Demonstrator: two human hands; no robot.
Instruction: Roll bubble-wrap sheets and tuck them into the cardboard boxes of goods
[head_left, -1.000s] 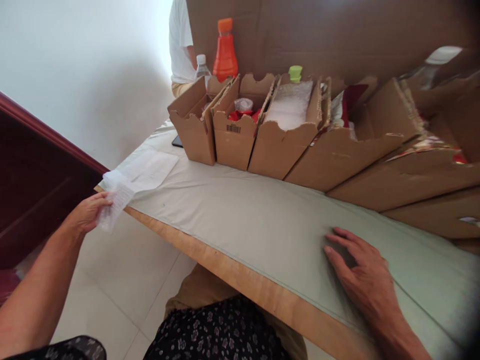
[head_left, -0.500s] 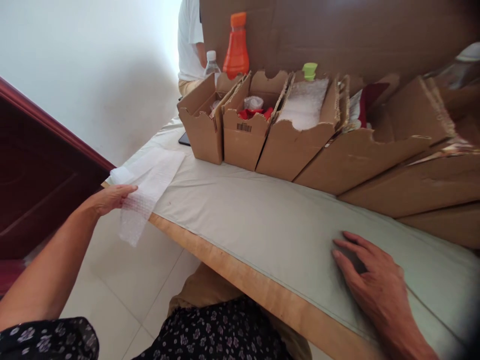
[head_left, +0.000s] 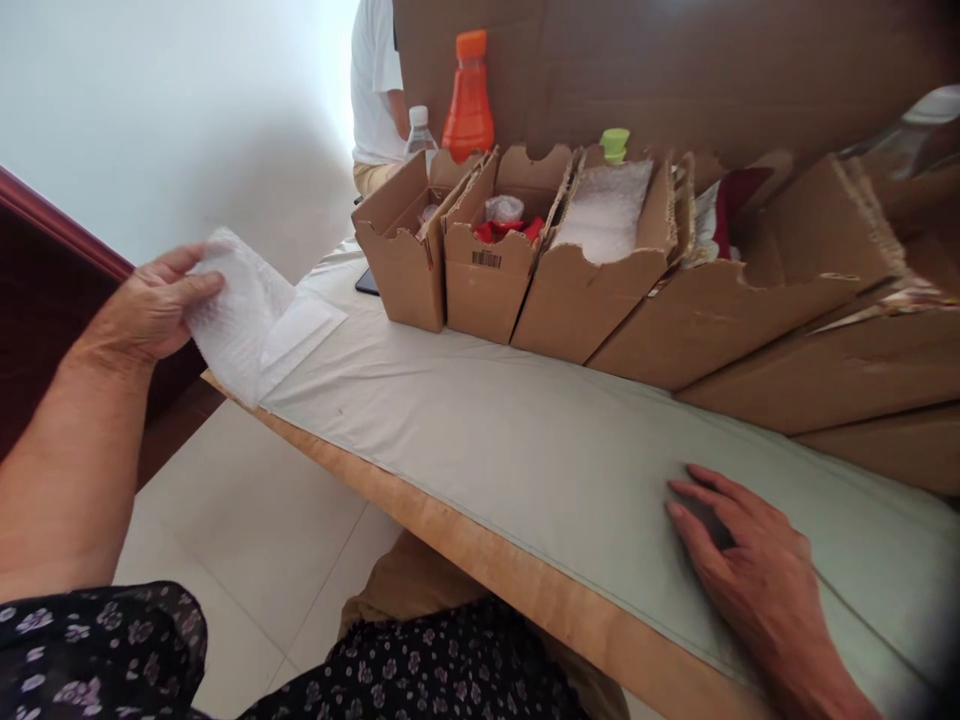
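At the table's left end, my left hand (head_left: 161, 300) pinches the edge of a piece of bubble wrap (head_left: 244, 305), which is lifted and hangs down to the table's edge. A flat white sheet (head_left: 304, 335) lies on the cloth just right of it; whether it belongs to the same wrap I cannot tell. My right hand (head_left: 750, 555) rests on the pale green tablecloth (head_left: 480, 430) with fingers spread and nothing in them.
Cardboard bins (head_left: 409, 270) stand in a row along the back, holding red items (head_left: 510, 230) and more bubble wrap (head_left: 606, 210). Behind them are an orange bottle (head_left: 469, 100) and a clear bottle (head_left: 420, 130). A person in a white shirt (head_left: 375, 90) sits beyond. A dark phone-like slab (head_left: 367, 283) lies beside the leftmost bin.
My left hand has moved up and left, raising the bubble wrap and folding it back from the table's edge. My right hand has stayed in place.
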